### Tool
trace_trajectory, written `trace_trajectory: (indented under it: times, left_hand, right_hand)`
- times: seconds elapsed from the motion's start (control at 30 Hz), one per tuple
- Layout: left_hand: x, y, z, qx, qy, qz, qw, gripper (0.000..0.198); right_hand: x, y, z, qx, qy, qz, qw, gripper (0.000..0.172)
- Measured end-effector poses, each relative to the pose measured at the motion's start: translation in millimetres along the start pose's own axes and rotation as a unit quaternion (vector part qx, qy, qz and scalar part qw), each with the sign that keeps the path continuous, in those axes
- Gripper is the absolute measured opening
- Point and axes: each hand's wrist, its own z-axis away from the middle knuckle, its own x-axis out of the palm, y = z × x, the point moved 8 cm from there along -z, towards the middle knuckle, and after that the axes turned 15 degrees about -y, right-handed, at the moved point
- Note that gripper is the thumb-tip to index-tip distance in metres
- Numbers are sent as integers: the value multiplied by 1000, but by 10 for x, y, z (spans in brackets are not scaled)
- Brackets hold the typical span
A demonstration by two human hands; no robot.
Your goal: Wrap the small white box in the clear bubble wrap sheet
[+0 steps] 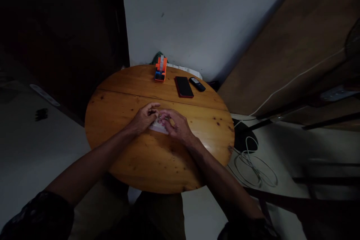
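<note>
Both my hands meet at the middle of a round wooden table (135, 157). My left hand (144, 117) is curled, its fingertips pinched against a small pale flat object (158, 127) that lies on the table. My right hand (176, 125) rests on the same object with fingers bent and pressed on its upper edge. The dim light and my fingers hide what the pale object is.
At the table's far edge stand an orange and blue tape dispenser (161, 69), a dark phone with a red rim (183, 86) and a small black remote (197, 84). A white wall rises behind. Coiled white cable (253, 163) lies on the floor to the right.
</note>
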Motion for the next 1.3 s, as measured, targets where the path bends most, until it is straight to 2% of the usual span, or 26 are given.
trace_trajectory:
  times: [0.17,0.3,0.43,0.57,0.7,1.03,1.3]
  left_hand:
    - [2,28,11,-7,-18,-38,999,25]
    - [-30,11,30,-32,-4,-42,999,23]
    - [-33,25,33,-35,-1,-42,999,22]
    - [-38,31,31,-31,7,-34,999,19]
    - [-46,44,34,-12,18,-41,999,16]
    - [-27,49,30,24,-3,-4,1000,35]
    - [-1,1,-4,23,-42,-15,999,50]
  right_hand:
    - [-26,-25,-2,-2,-27,-11,1000,41]
    - [-56,-69,9,6,-48,-34,998,41]
    - [-63,-101,22,-7,-66,-13,998,40]
    - [16,-72,12,-20,-103,32,994,57]
    - [45,-58,3,-29,-100,38,994,59]
    - [58,3,11,-14,-89,42,995,67]
    - [81,-5,7,-13,-84,67,994,63]
